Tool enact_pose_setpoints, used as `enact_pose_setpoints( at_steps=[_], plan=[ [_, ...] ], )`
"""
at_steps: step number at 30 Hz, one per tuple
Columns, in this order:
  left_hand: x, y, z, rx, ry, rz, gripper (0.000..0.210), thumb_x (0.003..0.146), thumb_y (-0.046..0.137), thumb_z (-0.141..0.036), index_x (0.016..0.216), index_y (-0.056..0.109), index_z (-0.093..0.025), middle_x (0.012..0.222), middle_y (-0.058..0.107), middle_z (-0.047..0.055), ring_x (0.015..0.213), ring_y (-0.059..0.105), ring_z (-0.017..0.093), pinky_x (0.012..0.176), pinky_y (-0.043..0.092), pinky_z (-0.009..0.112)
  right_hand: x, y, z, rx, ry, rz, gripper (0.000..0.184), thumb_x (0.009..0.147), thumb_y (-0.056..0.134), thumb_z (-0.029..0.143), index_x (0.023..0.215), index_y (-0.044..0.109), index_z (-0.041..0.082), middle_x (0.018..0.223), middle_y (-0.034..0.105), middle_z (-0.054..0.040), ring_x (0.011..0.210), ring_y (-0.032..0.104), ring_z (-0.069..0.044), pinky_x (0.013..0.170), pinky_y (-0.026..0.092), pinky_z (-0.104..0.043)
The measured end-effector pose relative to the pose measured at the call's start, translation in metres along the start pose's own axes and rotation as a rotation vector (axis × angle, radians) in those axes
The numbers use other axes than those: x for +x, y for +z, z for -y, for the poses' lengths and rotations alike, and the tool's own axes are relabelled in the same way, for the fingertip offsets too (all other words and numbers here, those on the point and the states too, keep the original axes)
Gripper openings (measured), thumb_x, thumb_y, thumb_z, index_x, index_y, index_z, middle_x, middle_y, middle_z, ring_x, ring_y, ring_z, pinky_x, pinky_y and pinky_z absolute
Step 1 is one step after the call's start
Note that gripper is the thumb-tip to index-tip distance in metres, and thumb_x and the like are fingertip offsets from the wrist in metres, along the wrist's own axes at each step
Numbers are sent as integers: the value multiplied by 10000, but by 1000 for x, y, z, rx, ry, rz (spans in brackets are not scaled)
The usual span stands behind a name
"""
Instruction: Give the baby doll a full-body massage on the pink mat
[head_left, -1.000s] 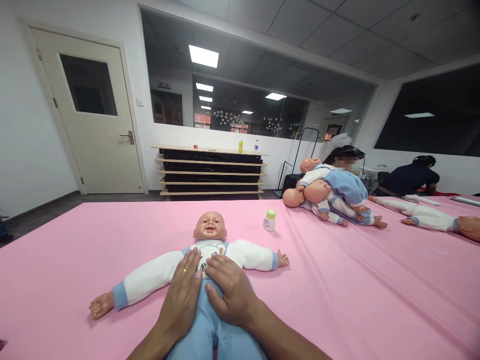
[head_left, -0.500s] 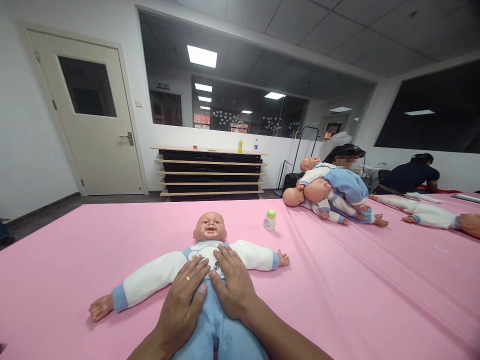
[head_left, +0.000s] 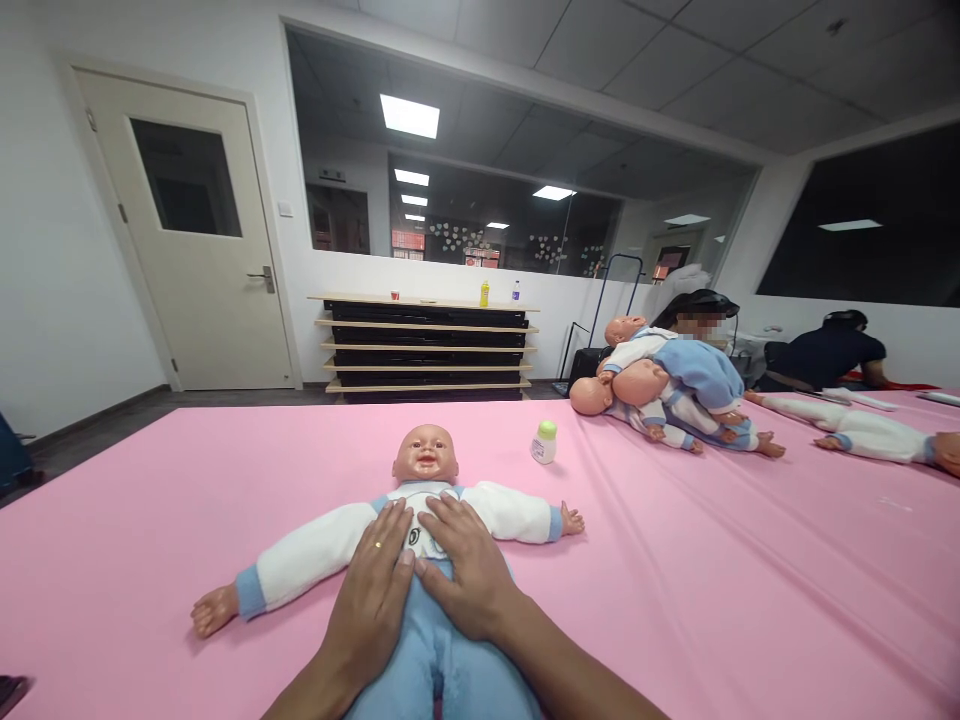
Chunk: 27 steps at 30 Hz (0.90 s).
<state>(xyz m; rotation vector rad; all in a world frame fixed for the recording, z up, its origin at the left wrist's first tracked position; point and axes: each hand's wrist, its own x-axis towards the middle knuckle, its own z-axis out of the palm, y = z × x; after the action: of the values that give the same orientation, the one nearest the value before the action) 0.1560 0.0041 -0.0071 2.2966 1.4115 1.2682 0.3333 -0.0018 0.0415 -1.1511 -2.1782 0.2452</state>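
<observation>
A baby doll in a white and blue outfit lies face up on the pink-covered table, its arms spread wide. My left hand, with a ring on one finger, rests flat on the left side of the doll's chest and belly, fingers stretched toward its head. On the other side, my right hand lies flat in the same way, fingers a little apart. Both thumbs come close together over the waist. A small white bottle with a green cap stands beyond the doll's right-hand arm.
Several more dolls are piled at the table's far edge, with a person in a headset behind them. Another doll lies at the far right, near a second person bent over. A dark object sits at the lower left edge.
My left hand has shifted slightly up the doll's chest, its fingers straighter. My right hand stays on the torso. The view has moved a little, so the surroundings sit slightly further right.
</observation>
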Motion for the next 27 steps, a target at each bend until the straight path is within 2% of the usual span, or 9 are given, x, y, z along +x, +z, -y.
enact_pose_setpoints(
  at_steps=[5,8,11,15,17,19,22,27],
  plan=[
    [-1,-10,-5,54,193,7,466,966,413,-284,1431,453,-286,1494,453,35,1435,342,236,1187,303,513,-1,11,-11,-10,124,-19,561,970,443,447,1478,390,216,1557,306,-90,1457,268,-282,1182,263,-565],
    [2,-12,-5,45,189,79,442,970,417,-301,1405,488,-293,1455,501,29,1415,379,225,1184,314,513,-3,15,-13,-45,137,-77,567,971,438,407,1484,379,172,1552,306,-117,1449,284,-295,1175,284,-568],
    [6,-10,-5,13,70,131,438,992,367,-323,1419,462,-311,1485,462,8,1433,348,208,1190,289,534,-6,16,-13,-95,40,-143,563,938,473,312,1467,400,136,1522,364,-138,1433,321,-298,1159,312,-576],
    [8,-3,-4,-52,-75,86,456,1013,302,-343,1448,421,-273,1535,384,33,1456,297,205,1199,257,547,-8,10,-9,-74,-241,-184,453,900,489,247,1334,554,132,1409,525,-130,1363,443,-259,1136,384,-516],
    [7,-1,-3,-76,-91,56,470,1015,298,-343,1463,401,-243,1540,372,61,1457,294,204,1205,255,529,-7,8,-9,-31,-286,-167,385,911,498,263,1265,612,164,1328,601,-114,1302,515,-241,1112,424,-490],
    [4,0,-3,-83,-94,39,485,1015,303,-339,1481,370,-227,1552,344,77,1464,277,206,1211,257,511,-6,8,-9,-12,-244,-136,373,927,505,293,1270,616,199,1329,602,-101,1296,522,-240,1110,425,-498],
    [1,-4,-7,-62,-68,35,501,1010,311,-326,1502,326,-234,1567,315,70,1475,246,209,1214,249,514,-3,11,-11,-30,-120,-97,435,947,498,356,1364,546,240,1436,501,-87,1367,441,-261,1128,385,-542],
    [-1,-13,-13,10,145,-21,517,985,366,-266,1500,325,-262,1550,358,61,1475,249,233,1187,281,546,-2,19,-18,-67,76,-98,528,959,460,442,1449,442,246,1515,388,-78,1412,365,-286,1133,365,-574]
  ],
)
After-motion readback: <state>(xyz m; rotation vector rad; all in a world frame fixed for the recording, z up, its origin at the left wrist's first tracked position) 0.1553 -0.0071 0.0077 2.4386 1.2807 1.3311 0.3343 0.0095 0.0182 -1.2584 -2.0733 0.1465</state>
